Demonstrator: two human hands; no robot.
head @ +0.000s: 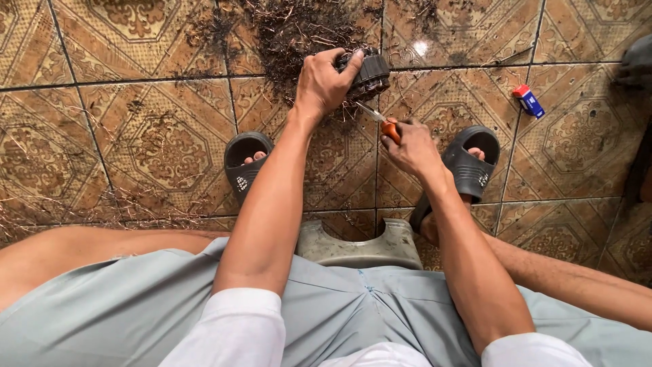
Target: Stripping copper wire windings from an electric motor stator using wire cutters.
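Brown patterned floor tiles (163, 143), dry roots scattered near top edge. Left hand (324, 83) grips dark ribbed part (370, 73), fingers wrapped over it. Right hand (411, 146) closed around orange-handled screwdriver (380, 121), tip at part. Tip could slip, poke left hand. Small red-and-blue box (528, 100) lies toward right edge.

The floor (136, 136) is laid with glossy brown tiles bearing ornate octagonal patterns, divided by dark grout lines. Dry roots and dark soil debris (292, 27) lie scattered over the upper middle of the frame, with thin straw-like strands (61, 204) at the left edge. A bright glint of light (421, 47) shows on a tile near the top, and a small red and blue lighter (528, 100) lies at the upper right.
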